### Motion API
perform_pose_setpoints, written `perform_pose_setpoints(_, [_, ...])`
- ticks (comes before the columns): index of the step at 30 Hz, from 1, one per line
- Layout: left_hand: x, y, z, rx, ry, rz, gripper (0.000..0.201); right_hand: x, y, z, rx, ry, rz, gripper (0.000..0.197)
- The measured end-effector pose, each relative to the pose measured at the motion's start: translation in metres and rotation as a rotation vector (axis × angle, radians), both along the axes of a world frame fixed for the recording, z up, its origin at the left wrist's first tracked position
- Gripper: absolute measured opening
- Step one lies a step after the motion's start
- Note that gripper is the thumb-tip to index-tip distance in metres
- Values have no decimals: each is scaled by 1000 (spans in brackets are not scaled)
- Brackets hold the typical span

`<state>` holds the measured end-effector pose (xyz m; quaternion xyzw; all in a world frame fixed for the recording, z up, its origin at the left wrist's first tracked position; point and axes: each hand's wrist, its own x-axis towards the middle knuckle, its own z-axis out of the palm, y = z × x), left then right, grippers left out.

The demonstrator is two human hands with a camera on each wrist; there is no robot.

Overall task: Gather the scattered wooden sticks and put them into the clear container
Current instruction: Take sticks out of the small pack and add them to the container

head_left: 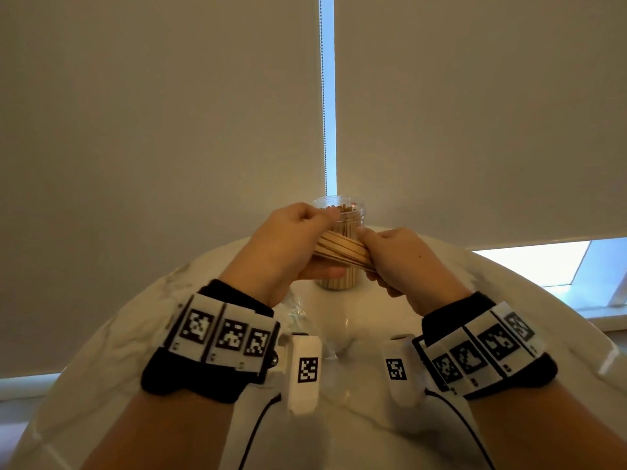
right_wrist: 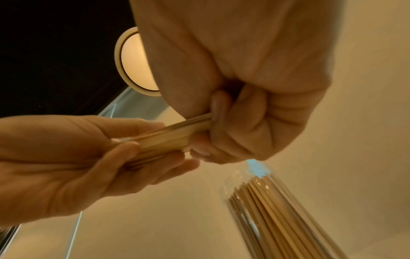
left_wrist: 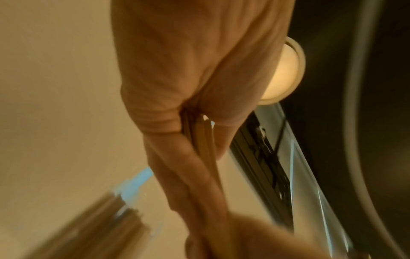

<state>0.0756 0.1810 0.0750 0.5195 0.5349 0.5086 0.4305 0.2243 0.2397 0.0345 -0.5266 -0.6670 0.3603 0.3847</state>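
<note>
A bundle of thin wooden sticks (head_left: 342, 248) lies almost level between my two hands, held above the table in front of the clear container (head_left: 340, 212). My left hand (head_left: 298, 239) grips the bundle's left end, fingers curled round it. My right hand (head_left: 390, 256) grips the right end. The container stands upright at the far edge of the table, with several sticks standing inside it (right_wrist: 277, 210). In the right wrist view the bundle of sticks (right_wrist: 168, 138) runs from my right fingers (right_wrist: 221, 122) into my left hand (right_wrist: 66, 157). The left wrist view is blurred; sticks (left_wrist: 204, 140) show between my left fingers.
A round white marble-look table (head_left: 509, 317) carries the container. Roller blinds (head_left: 169, 130) hang right behind it, with a bead chain (head_left: 324, 96) in the gap. A crumpled clear plastic wrap (head_left: 295, 313) lies near my left wrist.
</note>
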Motion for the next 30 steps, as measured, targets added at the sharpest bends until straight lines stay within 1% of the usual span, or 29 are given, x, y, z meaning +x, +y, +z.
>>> perform_pose_setpoints(2, [1,1,-4,64,71,24,28,2,-3,5,60,-11,-16,54])
perform_pose_setpoints(5, [-4,3,-5,123,164,24,30,6,-6,10,95,-36,-11,53])
perform_pose_setpoints(6, [-6,5,-6,163,215,45,29,7,-6,12,123,-61,-20,53])
perform_pose_setpoints(8, [-11,10,-7,267,272,155,25,10,-5,14,201,-111,-56,52])
perform_pose_setpoints(9, [-13,11,-5,293,240,225,29,11,-4,14,235,-126,-73,52])
perform_pose_setpoints(10, [-14,11,-3,273,170,268,34,11,-3,14,259,-133,-84,53])
perform_pose_setpoints(11, [-12,12,-2,205,79,267,41,10,-3,13,277,-138,-90,53])
perform_pose_setpoints(12, [-9,11,-1,119,-9,224,46,9,-2,12,290,-139,-95,52])
perform_pose_setpoints(13, [-3,10,-1,59,-55,169,48,7,-2,10,300,-134,-104,51])
perform_pose_setpoints(14, [2,8,-4,45,-32,133,48,6,-2,9,310,-125,-113,49])
perform_pose_setpoints(16, [8,7,-10,124,112,121,41,7,-2,10,305,-87,-115,47])
perform_pose_setpoints(18, [7,7,-15,209,254,107,38,11,-1,11,248,-25,-86,46])
perform_pose_setpoints(20, [5,9,-17,261,329,111,40,14,-2,12,202,11,-56,46])
perform_pose_setpoints(21, [4,10,-16,281,332,117,40,14,-3,12,191,24,-40,46])
perform_pose_setpoints(24, [-3,12,-15,313,270,142,36,10,-6,15,212,38,15,48])
perform_pose_setpoints(27, [-11,14,-12,292,169,156,38,5,-8,18,398,-111,2,51])
perform_pose_setpoints(30, [-15,14,-11,221,71,132,36,0,-14,17,560,-194,17,53])
